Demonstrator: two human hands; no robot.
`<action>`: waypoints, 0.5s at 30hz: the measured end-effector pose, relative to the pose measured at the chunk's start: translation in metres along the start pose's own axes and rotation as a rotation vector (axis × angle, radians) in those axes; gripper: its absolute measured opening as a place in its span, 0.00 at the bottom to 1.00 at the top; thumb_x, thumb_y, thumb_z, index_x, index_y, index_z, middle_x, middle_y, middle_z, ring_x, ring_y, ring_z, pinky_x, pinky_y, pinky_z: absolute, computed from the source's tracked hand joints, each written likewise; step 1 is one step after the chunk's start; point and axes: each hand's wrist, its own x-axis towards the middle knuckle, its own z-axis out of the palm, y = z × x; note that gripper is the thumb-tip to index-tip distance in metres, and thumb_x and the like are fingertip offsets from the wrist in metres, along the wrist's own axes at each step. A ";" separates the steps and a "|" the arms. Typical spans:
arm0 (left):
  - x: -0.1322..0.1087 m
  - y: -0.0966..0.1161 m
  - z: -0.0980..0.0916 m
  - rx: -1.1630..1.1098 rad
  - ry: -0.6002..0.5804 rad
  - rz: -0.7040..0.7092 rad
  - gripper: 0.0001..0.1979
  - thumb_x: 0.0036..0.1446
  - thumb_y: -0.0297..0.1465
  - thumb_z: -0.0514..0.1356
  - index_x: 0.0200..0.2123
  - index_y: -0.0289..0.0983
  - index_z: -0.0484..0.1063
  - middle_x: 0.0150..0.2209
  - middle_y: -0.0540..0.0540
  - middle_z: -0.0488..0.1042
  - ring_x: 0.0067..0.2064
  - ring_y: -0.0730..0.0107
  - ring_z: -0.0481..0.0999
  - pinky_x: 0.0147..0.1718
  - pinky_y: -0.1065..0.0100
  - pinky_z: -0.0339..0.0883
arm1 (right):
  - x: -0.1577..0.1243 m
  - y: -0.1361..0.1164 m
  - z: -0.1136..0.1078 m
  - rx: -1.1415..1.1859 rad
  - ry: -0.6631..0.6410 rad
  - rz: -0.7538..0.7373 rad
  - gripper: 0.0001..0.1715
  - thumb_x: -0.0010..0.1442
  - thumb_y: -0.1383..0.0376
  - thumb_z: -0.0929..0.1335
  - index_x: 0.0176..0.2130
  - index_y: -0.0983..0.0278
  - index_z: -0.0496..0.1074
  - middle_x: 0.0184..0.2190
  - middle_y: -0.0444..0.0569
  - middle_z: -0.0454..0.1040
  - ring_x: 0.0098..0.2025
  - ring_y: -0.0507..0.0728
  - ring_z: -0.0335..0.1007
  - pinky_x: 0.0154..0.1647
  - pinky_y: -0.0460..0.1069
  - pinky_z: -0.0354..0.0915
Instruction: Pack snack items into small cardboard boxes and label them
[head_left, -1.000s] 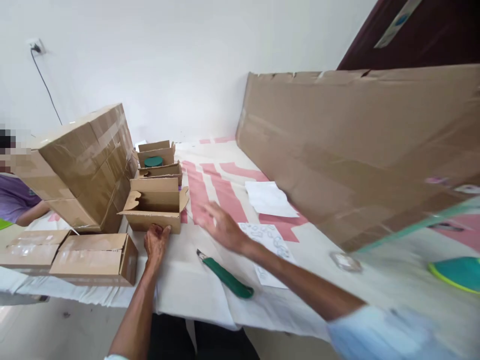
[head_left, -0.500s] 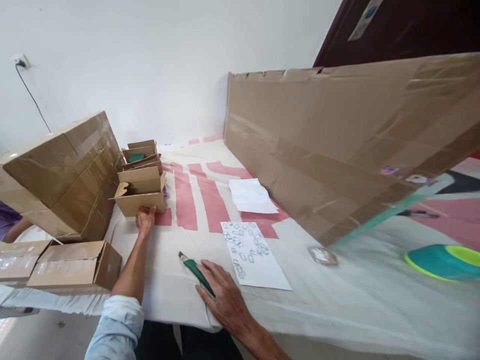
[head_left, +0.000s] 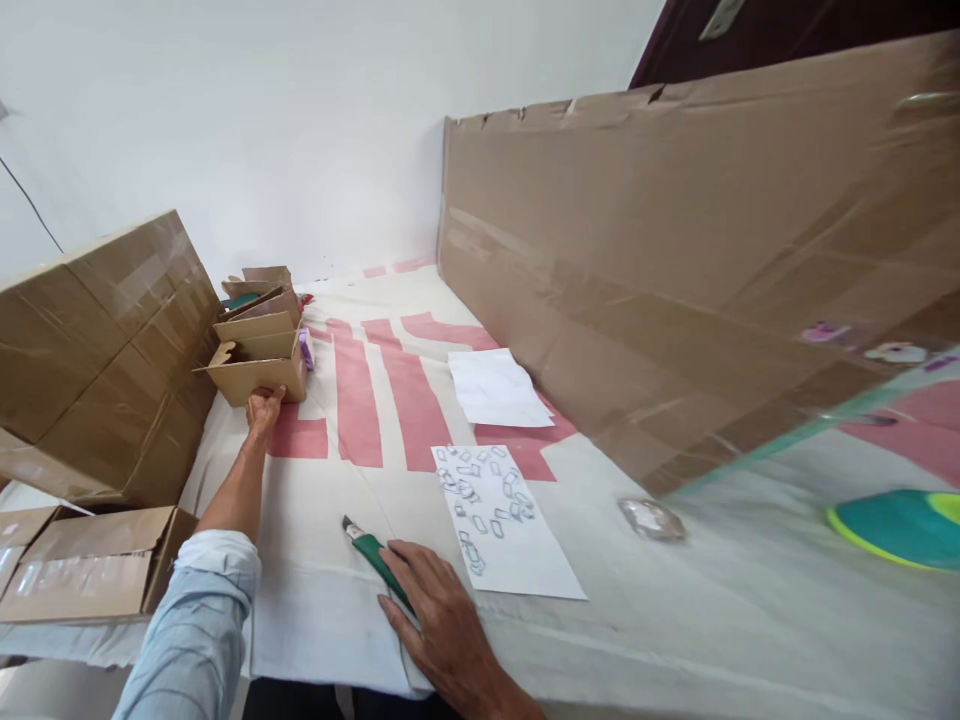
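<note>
My left hand (head_left: 264, 408) is closed against the near lower edge of a small cardboard box (head_left: 255, 382), whose flaps stand up. Its curled fingers touch the box's front; part of the grip is hidden. Low over the table, my right hand (head_left: 442, 615) holds a green-handled utility knife (head_left: 375, 562) between thumb and fingers, with the blade end pointing away to the left. Right beside that hand lies a white sheet with small drawn shapes (head_left: 499, 520). Beyond it is a blank white paper (head_left: 499, 388).
A large carton (head_left: 112, 370) stands at left, with low taped boxes (head_left: 90, 565) before it. Another open box (head_left: 266, 300) sits behind the small one. A big cardboard panel (head_left: 637, 260) leans at right, near a small clear-wrapped packet (head_left: 651, 519) and a teal-yellow object (head_left: 900, 530).
My left hand and the small box have moved away across the cloth, uncovering more of the red print. The view has shifted; my right hand keeps the knife in nearly the same place.
</note>
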 end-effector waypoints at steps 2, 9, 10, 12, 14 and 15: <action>0.004 0.001 0.001 0.000 -0.005 0.006 0.17 0.61 0.45 0.65 0.33 0.37 0.82 0.35 0.36 0.83 0.45 0.46 0.82 0.45 0.56 0.71 | 0.001 0.000 -0.001 -0.007 -0.003 -0.005 0.26 0.68 0.66 0.68 0.64 0.57 0.74 0.57 0.56 0.80 0.57 0.66 0.78 0.55 0.61 0.78; 0.000 -0.005 0.006 -0.026 -0.037 0.019 0.18 0.65 0.42 0.68 0.45 0.32 0.81 0.44 0.37 0.84 0.51 0.51 0.82 0.51 0.56 0.73 | 0.004 -0.003 -0.002 -0.026 0.002 -0.005 0.25 0.68 0.67 0.67 0.62 0.59 0.75 0.56 0.57 0.81 0.56 0.66 0.79 0.55 0.62 0.77; -0.001 -0.007 0.007 -0.033 -0.046 0.021 0.18 0.66 0.42 0.68 0.48 0.32 0.80 0.47 0.38 0.83 0.52 0.53 0.81 0.53 0.54 0.75 | 0.004 -0.003 -0.002 -0.026 0.000 -0.003 0.25 0.68 0.67 0.67 0.62 0.59 0.75 0.56 0.57 0.81 0.56 0.66 0.79 0.55 0.62 0.77; -0.006 -0.010 0.008 -0.050 -0.068 0.035 0.18 0.69 0.41 0.66 0.54 0.34 0.77 0.52 0.40 0.80 0.52 0.56 0.81 0.53 0.51 0.77 | 0.004 -0.004 -0.001 -0.023 -0.001 -0.006 0.25 0.68 0.67 0.67 0.62 0.60 0.75 0.55 0.57 0.81 0.56 0.66 0.79 0.55 0.61 0.77; -0.011 -0.012 0.008 -0.072 -0.082 0.063 0.19 0.71 0.40 0.65 0.57 0.35 0.75 0.55 0.40 0.78 0.52 0.57 0.81 0.52 0.51 0.79 | 0.005 -0.004 -0.001 -0.024 0.002 -0.012 0.24 0.68 0.68 0.67 0.61 0.61 0.75 0.55 0.58 0.81 0.55 0.66 0.78 0.55 0.61 0.77; -0.014 -0.013 0.008 -0.083 -0.078 0.080 0.19 0.71 0.40 0.65 0.58 0.35 0.75 0.56 0.40 0.78 0.53 0.57 0.81 0.52 0.51 0.80 | 0.005 -0.004 0.000 -0.027 0.005 -0.014 0.24 0.68 0.68 0.67 0.61 0.62 0.76 0.55 0.58 0.81 0.55 0.66 0.78 0.55 0.61 0.77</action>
